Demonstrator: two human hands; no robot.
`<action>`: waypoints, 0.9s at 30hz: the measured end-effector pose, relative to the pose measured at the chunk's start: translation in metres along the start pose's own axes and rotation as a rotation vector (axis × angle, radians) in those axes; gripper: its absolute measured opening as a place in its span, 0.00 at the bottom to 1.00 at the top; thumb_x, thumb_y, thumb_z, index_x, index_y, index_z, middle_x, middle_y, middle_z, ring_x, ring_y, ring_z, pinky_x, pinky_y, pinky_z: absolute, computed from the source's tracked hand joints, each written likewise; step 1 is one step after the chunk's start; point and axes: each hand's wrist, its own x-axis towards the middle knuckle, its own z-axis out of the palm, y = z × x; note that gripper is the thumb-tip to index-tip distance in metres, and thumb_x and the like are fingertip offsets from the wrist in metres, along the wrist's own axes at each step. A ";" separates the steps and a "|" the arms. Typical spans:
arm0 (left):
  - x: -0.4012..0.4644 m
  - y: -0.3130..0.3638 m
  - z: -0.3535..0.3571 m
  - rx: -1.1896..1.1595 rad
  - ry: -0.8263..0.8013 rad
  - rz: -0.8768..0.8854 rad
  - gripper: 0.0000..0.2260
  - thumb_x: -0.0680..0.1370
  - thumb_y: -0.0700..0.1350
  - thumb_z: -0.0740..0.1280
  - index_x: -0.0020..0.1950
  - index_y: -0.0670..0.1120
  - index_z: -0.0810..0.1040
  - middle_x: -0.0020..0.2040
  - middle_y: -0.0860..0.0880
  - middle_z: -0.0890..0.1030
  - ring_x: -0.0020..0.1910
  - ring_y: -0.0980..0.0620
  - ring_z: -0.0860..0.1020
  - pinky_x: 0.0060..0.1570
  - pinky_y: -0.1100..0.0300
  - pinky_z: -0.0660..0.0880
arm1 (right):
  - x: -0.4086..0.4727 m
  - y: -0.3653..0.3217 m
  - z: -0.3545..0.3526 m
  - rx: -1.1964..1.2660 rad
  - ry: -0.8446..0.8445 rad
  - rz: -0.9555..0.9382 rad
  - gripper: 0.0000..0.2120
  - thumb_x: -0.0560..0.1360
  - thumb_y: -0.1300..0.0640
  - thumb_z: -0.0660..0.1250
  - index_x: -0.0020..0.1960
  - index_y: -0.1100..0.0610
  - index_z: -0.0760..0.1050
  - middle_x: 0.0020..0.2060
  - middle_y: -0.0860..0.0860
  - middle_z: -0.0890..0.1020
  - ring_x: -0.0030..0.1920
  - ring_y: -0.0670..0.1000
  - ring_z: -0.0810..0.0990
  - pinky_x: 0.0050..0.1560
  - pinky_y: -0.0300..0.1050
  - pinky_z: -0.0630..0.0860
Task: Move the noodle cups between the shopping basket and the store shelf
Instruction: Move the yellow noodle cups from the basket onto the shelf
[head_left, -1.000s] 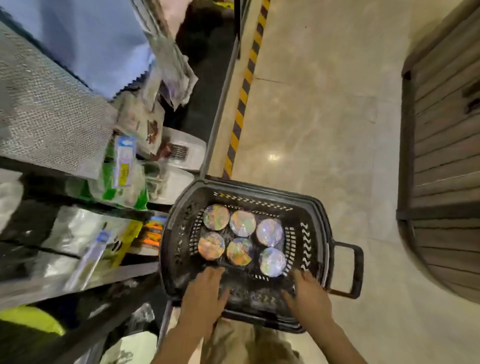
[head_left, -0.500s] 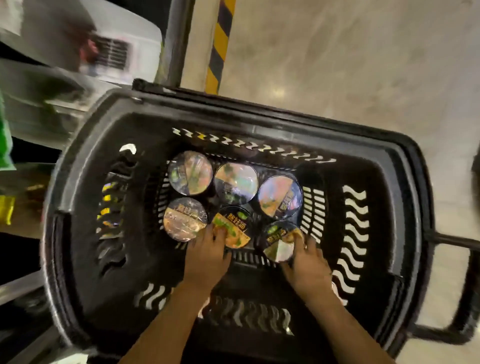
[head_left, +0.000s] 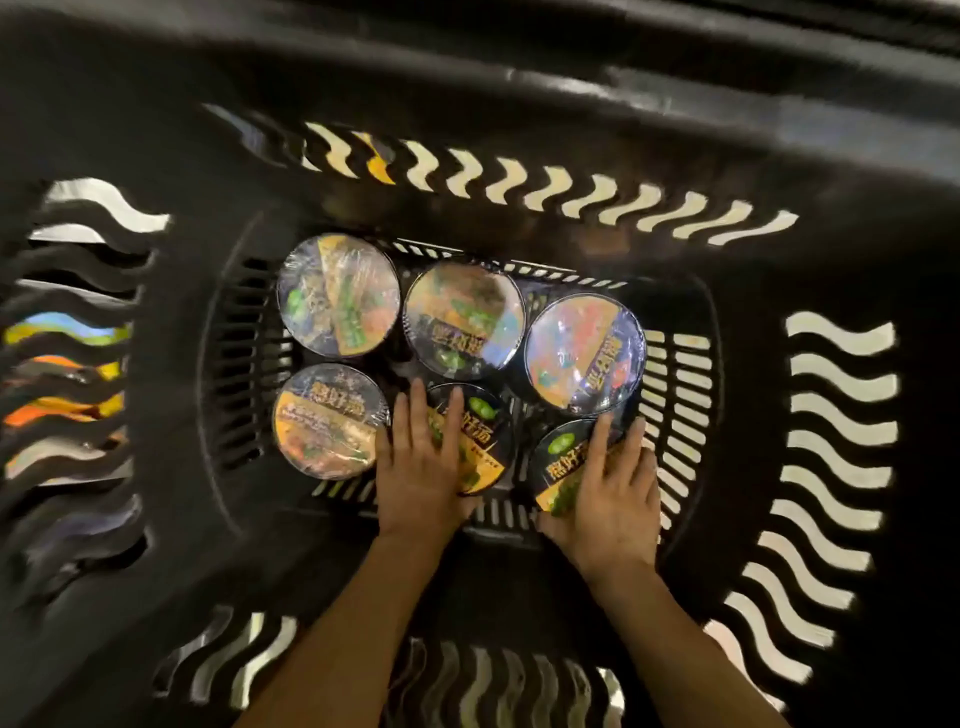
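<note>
A: What fills the view?

B: A black plastic shopping basket (head_left: 519, 104) with wavy slots cut in its walls, seen from straight above. Six round foil-lidded, film-wrapped noodle cups stand on its slatted floor in two rows of three.

A: Where are the hands?

B: Both reach in from the near side. The left hand (head_left: 421, 467) lies on the near middle noodle cup (head_left: 480, 441), fingers spread over its lid and curving down round its left rim. That grip is closing round the cup, though I cannot tell how firmly.

A: And the other?

B: The right hand (head_left: 608, 499) covers the near right noodle cup (head_left: 563, 457), fingers curled over the lid's far edge, thumb side at the near rim. Its grip wraps that cup.

A: The rest?

B: The near left noodle cup (head_left: 330, 421) sits just beside the left hand, untouched. In the far row stand the far left noodle cup (head_left: 337, 296), the far middle noodle cup (head_left: 465, 317) and the far right noodle cup (head_left: 584, 353), which stands just beyond the right fingertips. Through the left wall's slots, blurred orange and yellow packaging (head_left: 62, 395) shows.
</note>
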 end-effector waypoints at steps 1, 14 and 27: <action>0.000 0.000 -0.002 -0.006 0.005 -0.001 0.55 0.69 0.65 0.67 0.64 0.50 0.20 0.74 0.38 0.34 0.75 0.39 0.40 0.72 0.46 0.47 | -0.001 -0.002 -0.001 0.012 0.003 -0.001 0.59 0.68 0.36 0.67 0.68 0.57 0.20 0.73 0.66 0.37 0.74 0.66 0.47 0.73 0.57 0.51; -0.001 -0.010 -0.041 -0.172 -0.044 0.057 0.28 0.77 0.62 0.55 0.74 0.49 0.59 0.76 0.44 0.55 0.75 0.45 0.54 0.70 0.53 0.55 | -0.003 0.010 -0.033 0.172 -0.096 -0.067 0.36 0.73 0.38 0.62 0.75 0.51 0.56 0.76 0.57 0.49 0.73 0.60 0.53 0.71 0.54 0.59; -0.025 -0.003 -0.022 -0.825 0.044 -0.439 0.20 0.75 0.49 0.68 0.61 0.40 0.69 0.58 0.42 0.73 0.55 0.43 0.74 0.44 0.55 0.68 | -0.027 0.008 -0.003 0.880 -0.148 0.311 0.52 0.66 0.56 0.77 0.77 0.56 0.44 0.73 0.56 0.63 0.72 0.56 0.63 0.71 0.53 0.63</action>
